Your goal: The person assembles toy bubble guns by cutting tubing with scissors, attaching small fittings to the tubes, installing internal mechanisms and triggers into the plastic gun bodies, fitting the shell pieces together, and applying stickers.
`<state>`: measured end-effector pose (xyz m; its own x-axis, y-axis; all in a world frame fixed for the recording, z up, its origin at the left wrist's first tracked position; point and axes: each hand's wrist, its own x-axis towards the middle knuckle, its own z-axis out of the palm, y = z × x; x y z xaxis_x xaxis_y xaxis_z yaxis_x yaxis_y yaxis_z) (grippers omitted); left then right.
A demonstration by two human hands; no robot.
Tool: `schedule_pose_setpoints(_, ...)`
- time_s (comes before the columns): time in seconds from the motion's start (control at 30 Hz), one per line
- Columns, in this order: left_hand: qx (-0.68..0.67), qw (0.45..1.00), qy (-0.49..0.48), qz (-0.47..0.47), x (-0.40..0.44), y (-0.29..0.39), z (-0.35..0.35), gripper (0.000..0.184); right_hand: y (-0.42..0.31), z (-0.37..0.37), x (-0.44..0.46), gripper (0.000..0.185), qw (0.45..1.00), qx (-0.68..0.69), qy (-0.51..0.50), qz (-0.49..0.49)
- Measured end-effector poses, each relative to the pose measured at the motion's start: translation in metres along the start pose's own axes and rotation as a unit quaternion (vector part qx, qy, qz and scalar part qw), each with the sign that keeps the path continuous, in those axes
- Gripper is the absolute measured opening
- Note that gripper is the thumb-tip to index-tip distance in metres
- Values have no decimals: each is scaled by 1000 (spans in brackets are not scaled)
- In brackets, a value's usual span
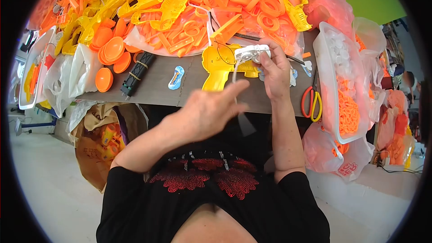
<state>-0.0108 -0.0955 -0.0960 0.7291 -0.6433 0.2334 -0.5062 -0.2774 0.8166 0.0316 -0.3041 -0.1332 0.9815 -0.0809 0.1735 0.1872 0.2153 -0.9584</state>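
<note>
at upper centre, the right hand (276, 69) has its fingers clamped on a white part (248, 54), apparently not yet fitted to the yellow shell (218, 70) on the worktop (158, 91); the left hand (204, 110) is blurred, its grip unclear.

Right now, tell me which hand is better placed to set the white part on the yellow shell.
Probably the right hand: it holds the white part near the yellow shell. The left hand is blurred and nearer the body, so its grip is unclear.
</note>
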Motion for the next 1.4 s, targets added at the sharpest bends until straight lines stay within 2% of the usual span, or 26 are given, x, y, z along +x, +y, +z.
schedule_pose_setpoints(0.07,156,981,95,63,15,-15,-23,45,0,-1,-2,30,1000,14,1,20)
schedule_pose_setpoints(0.13,280,947,124,99,44,-27,-52,44,1,-2,-3,30,998,59,7,33)
schedule_pose_setpoints(0.2,429,881,97,174,71,-45,-69,43,3,-5,-2,30,997,73,1,36)
schedule_pose_setpoints(0.23,431,880,97,176,83,-56,-72,43,5,-7,-3,31,995,88,-2,40)
schedule_pose_setpoints(0.3,396,889,10,230,99,-70,-75,45,6,-6,-4,31,995,96,1,36)
schedule_pose_setpoints(0.33,397,888,9,231,102,-71,-76,45,7,-6,-5,31,994,103,5,34)
schedule_pose_setpoints(0.4,363,889,-17,279,108,-67,-78,33,8,-7,-7,32,993,110,8,32)
schedule_pose_setpoints(0.43,363,888,-18,280,109,-61,-80,33,9,-7,-8,32,993,117,11,31)
schedule_pose_setpoints(0.5,362,885,-28,292,105,-48,-82,20,7,-6,-11,32,991,129,14,23)
schedule_pose_setpoints(0.63,389,865,-6,317,82,-25,-77,18,6,-2,-17,31,989,136,49,14)
schedule_pose_setpoints(0.7,472,862,-103,155,68,-21,-77,22,7,3,-19,29,991,121,62,3)
schedule_pose_setpoints(0.73,473,861,-104,154,63,-20,-75,22,8,6,-20,28,991,104,78,-9)
schedule_pose_setpoints(0.77,457,878,-127,60,59,-19,-74,25,10,8,-20,28,991,106,77,-9)
schedule_pose_setpoints(0.8,436,887,-148,-34,56,-19,-73,29,12,10,-21,28,994,52,91,-11)
schedule_pose_setpoints(0.83,437,887,-148,-35,53,-19,-73,29,13,12,-21,29,994,-1,104,-13)
schedule_pose_setpoints(0.93,410,900,-144,-11,48,-18,-77,35,11,19,-22,30,993,-51,104,-35)
schedule_pose_setpoints(1.0,303,934,-191,-10,49,-10,-84,38,14,19,-22,30,992,-75,94,-47)
schedule_pose_setpoints(1.03,303,933,-192,-10,50,-8,-86,38,15,19,-22,31,990,-99,81,-58)
schedule_pose_setpoints(1.1,164,957,-236,31,49,-6,-88,36,13,20,-24,30,994,-75,64,-43)
schedule_pose_setpoints(1.23,159,949,-272,23,52,-10,-89,34,15,20,-24,30,998,-44,47,-23)
schedule_pose_setpoints(1.3,57,921,-355,-150,56,-13,-92,37,16,20,-26,30,997,-44,49,-27)
schedule_pose_setpoints(1.33,56,921,-355,-151,55,-13,-92,37,16,21,-26,30,997,-44,51,-33)
schedule_pose_setpoints(1.4,39,895,-378,-233,53,-13,-94,41,16,21,-28,30,998,-36,49,-32)
